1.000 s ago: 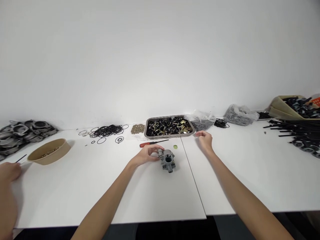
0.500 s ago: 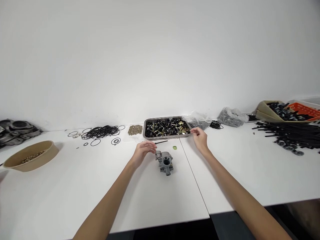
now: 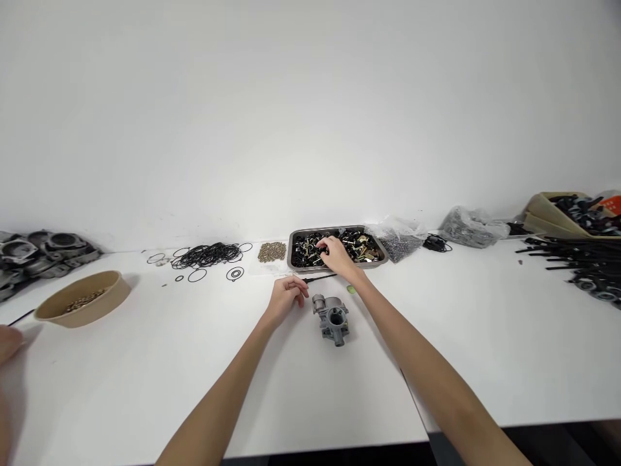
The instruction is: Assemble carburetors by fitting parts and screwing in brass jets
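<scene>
Metal part (image 3: 332, 317), grey and cast, sits on the white worktop (image 3: 145, 362) in front of me, free of both hands; my left hand (image 3: 286, 296) rests on the worktop just beside it to the left, fingers loosely curled and gripping nothing that I can see; my right hand (image 3: 336, 254) reaches across into the steel tray (image 3: 336, 247) behind the part, fingertips down among the small black and brass pieces; whether they have closed on one I cannot tell. A screwdriver (image 3: 317, 278) lies between the tray and the part, mostly hidden by my left hand and right wrist; a small green piece (image 3: 350, 289) lies just beside my right forearm. Left of the tray I see a little heap of brass bits (image 3: 272, 251), then a tangle of black rubber rings (image 3: 206, 255); a brown bowl (image 3: 85, 299) stands further left, with grey castings (image 3: 39, 249) behind it. Plastic bags (image 3: 400, 238) of dark parts lie right of the tray; black rods (image 3: 572, 262) lie at the far right. Another person's hand (image 3: 7, 342) shows at the left edge.
</scene>
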The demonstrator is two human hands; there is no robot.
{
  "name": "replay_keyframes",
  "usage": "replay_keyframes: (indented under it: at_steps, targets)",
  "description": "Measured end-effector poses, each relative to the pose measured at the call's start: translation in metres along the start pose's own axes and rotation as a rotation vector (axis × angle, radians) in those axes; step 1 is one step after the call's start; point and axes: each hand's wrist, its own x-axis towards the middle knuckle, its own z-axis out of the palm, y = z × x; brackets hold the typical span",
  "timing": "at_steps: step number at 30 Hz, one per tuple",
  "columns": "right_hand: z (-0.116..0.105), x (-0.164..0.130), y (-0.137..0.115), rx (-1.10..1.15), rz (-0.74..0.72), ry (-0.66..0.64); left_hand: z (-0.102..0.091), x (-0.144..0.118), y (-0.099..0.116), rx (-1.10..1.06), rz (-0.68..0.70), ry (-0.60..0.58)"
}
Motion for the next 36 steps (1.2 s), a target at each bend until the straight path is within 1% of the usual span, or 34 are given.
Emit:
replay_keyframes:
  at_steps: [1,3,7,9,11,14,16,20,24,28,32,36]
  targets:
    - [0.000,0.001,0.005,-0.015,0.015,0.006,0.000,0.000,0.000,-0.005,-0.003,-0.001]
    - [-0.010,0.003,0.016,-0.037,0.049,0.017,0.001,0.000,0.002,-0.010,-0.008,0.003]
    - [-0.055,0.009,0.042,-0.067,0.128,0.053,0.002,-0.001,0.004,0.008,-0.022,0.013]
    - [-0.073,0.008,0.055,-0.081,0.153,0.010,0.001,-0.001,0.004,0.020,-0.026,0.006]
    - [-0.082,0.005,0.067,-0.104,0.170,-0.060,0.000,-0.001,0.003,0.030,-0.033,-0.006]
    - [-0.080,0.000,0.081,-0.161,0.187,-0.120,-0.002,-0.001,0.003,0.042,-0.049,-0.028]
    - [-0.077,-0.002,0.085,-0.200,0.184,-0.137,-0.003,-0.001,0.004,0.044,-0.059,-0.040]
    - [-0.077,-0.004,0.081,-0.271,0.181,-0.172,-0.003,-0.001,0.005,0.043,-0.075,-0.059]
    - [-0.080,-0.006,0.076,-0.330,0.225,-0.182,-0.002,-0.001,0.007,0.046,-0.079,-0.066]
    - [-0.083,-0.006,0.077,-0.336,0.257,-0.204,-0.002,-0.001,0.008,0.055,-0.080,-0.064]
    - [-0.086,-0.005,0.077,-0.334,0.243,-0.205,-0.002,-0.002,0.008,0.065,-0.075,-0.074]
    - [-0.089,-0.006,0.074,-0.325,0.243,-0.234,-0.002,-0.001,0.005,0.063,-0.065,-0.077]
